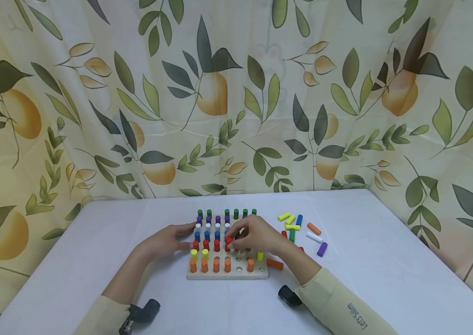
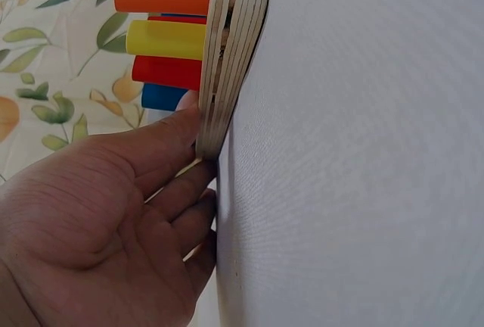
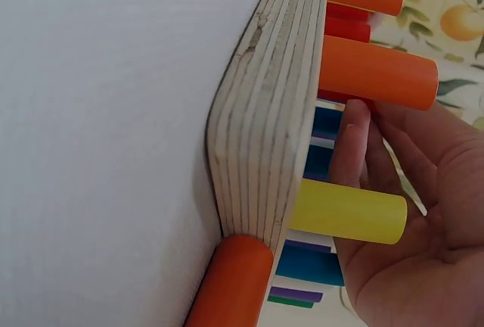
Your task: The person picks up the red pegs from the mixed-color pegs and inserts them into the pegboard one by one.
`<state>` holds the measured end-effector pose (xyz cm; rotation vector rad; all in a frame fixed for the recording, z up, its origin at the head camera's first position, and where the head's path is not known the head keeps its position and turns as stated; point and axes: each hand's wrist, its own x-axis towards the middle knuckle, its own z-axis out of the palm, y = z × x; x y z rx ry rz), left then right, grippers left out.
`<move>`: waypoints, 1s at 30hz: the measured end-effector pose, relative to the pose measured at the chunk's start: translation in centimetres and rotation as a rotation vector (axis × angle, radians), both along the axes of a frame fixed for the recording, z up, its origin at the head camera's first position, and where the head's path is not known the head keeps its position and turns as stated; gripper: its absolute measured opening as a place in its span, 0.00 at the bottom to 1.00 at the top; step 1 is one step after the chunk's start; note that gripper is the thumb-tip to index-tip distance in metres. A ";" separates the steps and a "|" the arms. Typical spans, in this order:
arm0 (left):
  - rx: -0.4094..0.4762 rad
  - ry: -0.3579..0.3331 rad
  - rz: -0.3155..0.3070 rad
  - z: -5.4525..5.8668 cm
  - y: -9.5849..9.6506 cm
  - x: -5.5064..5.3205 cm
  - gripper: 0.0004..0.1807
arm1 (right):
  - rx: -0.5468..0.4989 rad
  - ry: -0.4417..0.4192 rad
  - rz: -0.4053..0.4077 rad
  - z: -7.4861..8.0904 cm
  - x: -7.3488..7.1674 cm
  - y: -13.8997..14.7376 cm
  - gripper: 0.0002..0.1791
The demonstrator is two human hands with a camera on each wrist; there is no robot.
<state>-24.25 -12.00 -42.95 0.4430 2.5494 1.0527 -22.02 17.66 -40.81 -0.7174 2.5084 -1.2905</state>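
From my end, the right grip (image 1: 255, 235) is narrowed to a pinch on a red peg (image 1: 228, 244), in line with the red row of the pegboard (image 1: 228, 276) on the worktop (image 1: 219, 307). The left grip (image 1: 163, 239) is loosely spread, fingers against the pegboard's left edge. I judge the peg light, stiff, smooth and hardly fragile, though apt to twist; I'd hold its sides near the top, leaving the foot free. The pegboard, layered like plywood, should be heavier, best steadied at its edge. I can't tell whether the pinched peg is fully seated. The right grip hides holes behind it, and in the right wrist view an orange peg (image 3: 382, 73) partly masks the pinch.
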 end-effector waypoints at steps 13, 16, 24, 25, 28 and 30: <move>-0.011 0.012 0.003 0.1 0.1 0.1 0.38 | -0.002 0.013 0.003 0.0 0.1 -0.2 0.07; -0.014 0.013 0.006 0.1 0.1 0.1 0.38 | -0.001 0.007 0.000 0.0 0.2 -0.2 0.07; -0.018 0.009 0.014 0.0 0.0 0.2 0.38 | 0.005 0.000 -0.007 0.1 0.3 -0.2 0.07; -0.018 0.009 0.014 0.0 0.0 0.2 0.39 | 0.003 0.002 -0.006 0.1 0.3 -0.2 0.07; -0.014 0.006 0.015 0.1 0.1 0.2 0.39 | 0.007 0.000 -0.012 0.1 0.3 -0.2 0.07; -0.012 0.006 0.012 0.0 0.1 0.2 0.39 | 0.009 -0.001 -0.013 0.0 0.2 -0.2 0.07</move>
